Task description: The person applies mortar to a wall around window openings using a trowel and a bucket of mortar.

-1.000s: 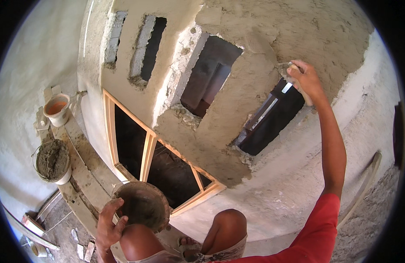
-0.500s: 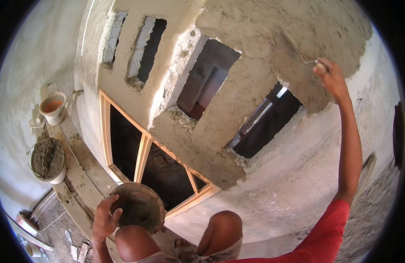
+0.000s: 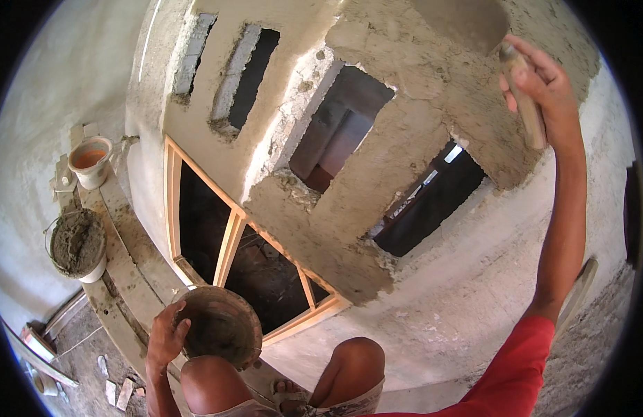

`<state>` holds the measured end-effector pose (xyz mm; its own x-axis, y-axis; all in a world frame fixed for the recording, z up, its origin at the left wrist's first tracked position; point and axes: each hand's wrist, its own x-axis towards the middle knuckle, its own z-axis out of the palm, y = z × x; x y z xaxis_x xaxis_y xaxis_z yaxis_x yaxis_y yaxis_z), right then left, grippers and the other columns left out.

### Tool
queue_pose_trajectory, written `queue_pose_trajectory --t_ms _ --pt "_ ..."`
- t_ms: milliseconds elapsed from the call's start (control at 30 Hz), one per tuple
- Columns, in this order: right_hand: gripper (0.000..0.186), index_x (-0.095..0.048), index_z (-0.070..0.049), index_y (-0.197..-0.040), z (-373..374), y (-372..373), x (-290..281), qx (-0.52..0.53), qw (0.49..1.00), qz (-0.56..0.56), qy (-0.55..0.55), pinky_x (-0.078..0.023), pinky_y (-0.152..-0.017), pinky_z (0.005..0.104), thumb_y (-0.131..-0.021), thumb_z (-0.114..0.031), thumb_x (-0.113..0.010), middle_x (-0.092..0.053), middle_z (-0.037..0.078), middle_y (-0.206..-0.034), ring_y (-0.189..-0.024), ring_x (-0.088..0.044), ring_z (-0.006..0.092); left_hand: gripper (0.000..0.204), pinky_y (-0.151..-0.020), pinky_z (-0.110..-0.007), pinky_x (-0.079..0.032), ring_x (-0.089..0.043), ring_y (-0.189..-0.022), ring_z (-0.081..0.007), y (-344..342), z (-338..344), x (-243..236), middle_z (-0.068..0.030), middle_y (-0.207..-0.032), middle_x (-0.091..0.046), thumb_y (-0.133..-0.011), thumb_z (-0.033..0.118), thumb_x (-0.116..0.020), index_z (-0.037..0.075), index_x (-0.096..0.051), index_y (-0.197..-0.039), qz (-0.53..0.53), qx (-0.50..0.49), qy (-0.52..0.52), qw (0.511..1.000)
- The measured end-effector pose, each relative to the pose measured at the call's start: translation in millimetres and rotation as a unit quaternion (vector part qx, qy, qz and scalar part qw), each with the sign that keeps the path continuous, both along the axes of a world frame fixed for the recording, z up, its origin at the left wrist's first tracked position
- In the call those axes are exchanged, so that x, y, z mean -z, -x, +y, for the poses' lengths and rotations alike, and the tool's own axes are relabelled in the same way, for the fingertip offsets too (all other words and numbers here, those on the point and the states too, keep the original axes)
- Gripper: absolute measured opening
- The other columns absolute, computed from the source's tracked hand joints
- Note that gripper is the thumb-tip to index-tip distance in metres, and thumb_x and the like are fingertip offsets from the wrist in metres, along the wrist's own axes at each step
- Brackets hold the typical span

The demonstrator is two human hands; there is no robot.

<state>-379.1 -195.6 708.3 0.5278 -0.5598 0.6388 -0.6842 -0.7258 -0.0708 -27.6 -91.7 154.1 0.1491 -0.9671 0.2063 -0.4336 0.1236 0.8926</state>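
My right hand [image 3: 544,87] is raised at the upper right, its fingers wrapped round the wooden handle of a trowel [image 3: 524,104]. The trowel's grey blade shows near the top edge, in front of wet mortar on the wall [image 3: 419,90]. At the lower left my left hand [image 3: 167,337] grips the rim of a round bucket [image 3: 255,320], thumb on the inside. Grey residue lines the inside of that bucket, which rests by my left knee.
Wooden planks [image 3: 137,285] run along the left, bearing a mortar-filled bucket [image 3: 95,272] and a pale bucket [image 3: 92,179] with an orange inside. A wooden window frame [image 3: 231,243] and several rough openings break the wall. Bits of rubble [image 3: 125,393] lie on the floor below.
My right hand has moved up, and the trowel has turned so its handle and broad blade now show. My left hand stays on the bucket's rim.
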Motion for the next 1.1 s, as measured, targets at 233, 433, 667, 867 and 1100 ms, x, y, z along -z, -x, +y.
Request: queue_pose_trajectory --t_ms 233,433,667,867,1100 --pt "0.057 -0.052 0.001 -0.136 -79.3 0.4 32.1 -0.191 0.937 -0.13 -0.262 -0.049 -0.055 0.026 -0.093 -0.033 -0.066 -0.063 0.008 -0.082 -0.06 -0.056 0.011 0.039 -0.099 -0.042 -0.047 -0.061 -0.114 -0.0406 -7.7 14.6 20.0 -0.0254 -0.117 -0.065 -0.086 0.009 -0.067 -0.003 -0.06 -0.122 0.033 -0.031 -0.017 0.999" --pt "0.054 -0.053 -0.005 -0.138 -93.7 78.4 4.9 0.086 0.956 -0.278 -0.036 -0.046 -0.049 0.0214 -0.093 -0.032 -0.067 -0.063 0.005 -0.08 -0.056 -0.056 0.0093 0.039 -0.095 -0.043 -0.049 -0.064 -0.111 -0.0375 -20.8 26.2 49.8 -0.0249 -0.116 -0.066 -0.085 0.006 -0.066 -0.003 -0.059 -0.122 0.045 -0.055 -0.037 0.997" --pt "0.046 -0.06 -0.005 -0.13 -79.2 50.3 94.2 0.187 0.971 -0.11 -0.096 -0.05 -0.054 0.025 -0.089 -0.024 -0.068 -0.065 0.004 -0.084 -0.061 -0.058 0.0096 0.032 -0.088 -0.04 -0.052 -0.066 -0.1 -0.0309 -49.2 15.4 106.6 -0.0211 -0.107 -0.067 -0.092 0.008 -0.056 -0.003 -0.058 -0.122 0.083 -0.189 -0.018 0.978" --pt "0.05 -0.06 0.0 -0.13 -147.4 45.1 136.9 0.203 0.97 -0.083 -0.101 -0.053 -0.058 0.0306 -0.087 -0.024 -0.069 -0.067 0.009 -0.09 -0.063 -0.061 0.0147 0.033 -0.086 -0.039 -0.052 -0.066 -0.1 -0.0293 -33.5 7.6 120.1 -0.0212 -0.108 -0.066 -0.092 0.009 -0.056 -0.005 -0.057 -0.122 0.075 -0.236 0.01 0.969" --pt "0.049 -0.06 0.0 -0.13 -151.4 70.7 96.9 0.205 0.965 -0.143 -0.076 -0.05 -0.055 0.0307 -0.088 -0.024 -0.07 -0.064 0.008 -0.08 -0.058 -0.059 0.0132 0.031 -0.088 -0.041 -0.052 -0.067 -0.1 -0.0325 -32.3 24.9 119.2 -0.0228 -0.11 -0.066 -0.09 0.005 -0.054 -0.005 -0.059 -0.119 0.08 -0.234 -0.021 0.969"
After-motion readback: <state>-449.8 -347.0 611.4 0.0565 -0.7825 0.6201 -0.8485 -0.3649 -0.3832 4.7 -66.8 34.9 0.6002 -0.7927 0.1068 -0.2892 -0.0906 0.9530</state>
